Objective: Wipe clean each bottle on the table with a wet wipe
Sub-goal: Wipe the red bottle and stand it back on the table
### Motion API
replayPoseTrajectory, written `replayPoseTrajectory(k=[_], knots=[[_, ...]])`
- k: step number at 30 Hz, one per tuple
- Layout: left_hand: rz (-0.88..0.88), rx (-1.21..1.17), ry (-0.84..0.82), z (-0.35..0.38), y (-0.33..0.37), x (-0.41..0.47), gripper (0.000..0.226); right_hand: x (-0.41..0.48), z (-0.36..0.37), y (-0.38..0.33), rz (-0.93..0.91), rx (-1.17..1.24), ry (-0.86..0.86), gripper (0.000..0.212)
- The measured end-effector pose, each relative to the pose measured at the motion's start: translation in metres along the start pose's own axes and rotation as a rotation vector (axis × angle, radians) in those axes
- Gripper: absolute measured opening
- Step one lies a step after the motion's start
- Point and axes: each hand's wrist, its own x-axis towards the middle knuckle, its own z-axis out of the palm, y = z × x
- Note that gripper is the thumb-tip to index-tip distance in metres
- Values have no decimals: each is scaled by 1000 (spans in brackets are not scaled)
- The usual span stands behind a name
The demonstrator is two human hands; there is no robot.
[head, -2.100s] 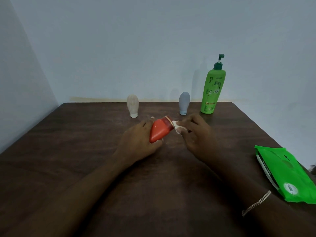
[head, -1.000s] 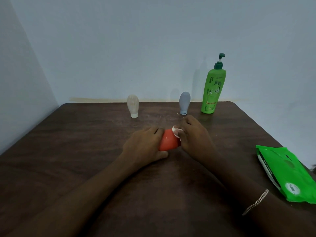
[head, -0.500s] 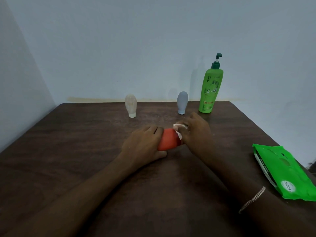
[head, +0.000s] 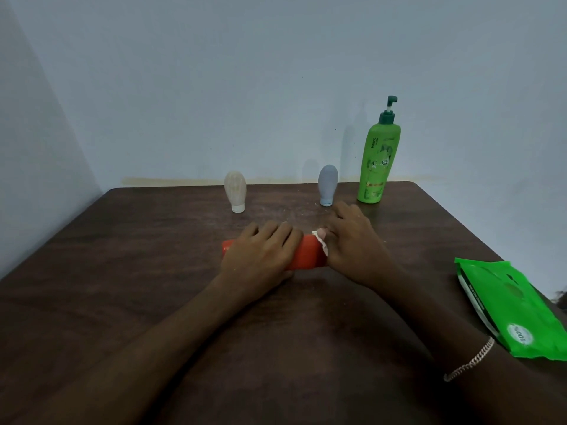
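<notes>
A red-orange bottle (head: 308,253) lies sideways on the dark wooden table (head: 122,271), near its middle. My left hand (head: 260,256) grips the bottle's middle from above, fingers curled over it. My right hand (head: 352,243) pinches a small white wet wipe (head: 320,242) against the bottle's right end. At the back stand a beige squeeze bottle (head: 235,191), a grey squeeze bottle (head: 327,185) and a tall green pump bottle (head: 379,162), all upright.
A green pack of wet wipes (head: 506,305) lies at the table's right edge. Pale walls close in behind and on the left. A chain bracelet (head: 469,360) is on my right wrist.
The red bottle went from tilted up in my left hand to lying flat and sideways on the table. My right hand with the wipe stayed at its right end.
</notes>
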Motion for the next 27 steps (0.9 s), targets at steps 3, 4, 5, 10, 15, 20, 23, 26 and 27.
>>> replayPoseTrajectory(k=[3, 4, 5, 10, 15, 20, 23, 26, 27], knots=[[-57, -50, -48, 2, -4, 0, 68, -4, -3, -9, -51, -106, 5, 27], [-68, -66, -57, 1, -5, -1, 69, -4, -1, -11, -60, -127, 10, 24], [-65, -71, -57, 1, -6, -2, 69, -4, 2, -11, -56, -124, 19, 22], [30, -54, 26, 1, -6, -6, 74, 2, -3, 2, 136, 244, -105, 28], [-5, -230, 101, -9, -4, -1, 70, 2, -23, 19, 418, 1367, -300, 18], [-230, -566, 70, -12, 0, 0, 76, 1, -12, -4, 365, 1666, -178, 27], [-335, -722, 67, -9, 3, -1, 76, 2, -9, -18, 353, 1696, -75, 34], [-431, -798, 101, -8, 2, 3, 69, 1, -9, -26, 356, 1667, 5, 32], [-475, -819, 126, -8, 0, 4, 65, 0, -8, -27, 358, 1650, 4, 32]])
